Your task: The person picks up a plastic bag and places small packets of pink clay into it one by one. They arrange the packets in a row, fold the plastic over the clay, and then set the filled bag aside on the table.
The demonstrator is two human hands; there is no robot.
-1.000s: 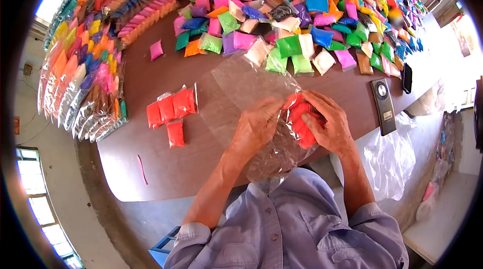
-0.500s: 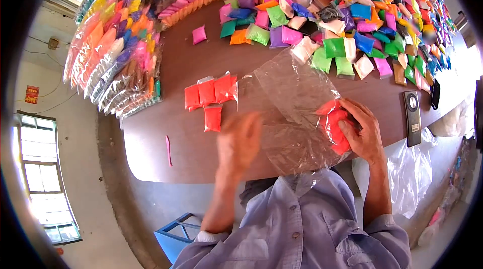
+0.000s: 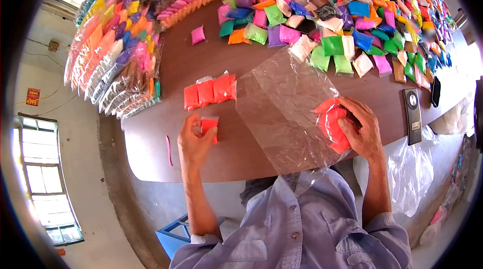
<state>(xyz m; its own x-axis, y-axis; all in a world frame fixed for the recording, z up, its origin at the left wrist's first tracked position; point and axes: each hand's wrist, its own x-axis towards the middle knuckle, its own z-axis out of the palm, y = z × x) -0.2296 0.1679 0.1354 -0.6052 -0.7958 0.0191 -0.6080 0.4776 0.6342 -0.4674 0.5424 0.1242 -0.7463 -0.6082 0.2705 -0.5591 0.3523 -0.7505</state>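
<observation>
Firstly, lone red packet [image 3: 207,125]: one, small, flat and bright red, with a clear strip along its far edge; we see its lower part overlapped by a thumb.
Packet's place: on the left part of the brown bench [image 3: 236,156], just nearer to us than the row of red packets [image 3: 205,93], and apart from it.
Packet's axis: the long side runs away from us across the bench, clear edge pointing to the far side.
Left hand [image 3: 193,143]: reached forward, forearm nearly straight out from the sleeve, fingers curled at the packet's left side, thumb at its right.
Left grip: finger and thumb parted by about the packet's breadth; whether they have firm hold of it, we cannot tell.
Red bundle [image 3: 332,127]: several red packets, glossy under film, long axis slanting from far left to near right.
Right hand [image 3: 363,130]: bent inward at the wrist, thumb over the bundle, fingers around its far side.
Right grip: closed on the bundle.
Clear bag [image 3: 274,103]: crinkled, spread on the bench between our hands, its right part at the bundle.
Pink strip [image 3: 169,150]: thin, lying left of the left hand.
Phone [image 3: 412,115]: dark, beyond the right hand, near the bench's edge.
</observation>
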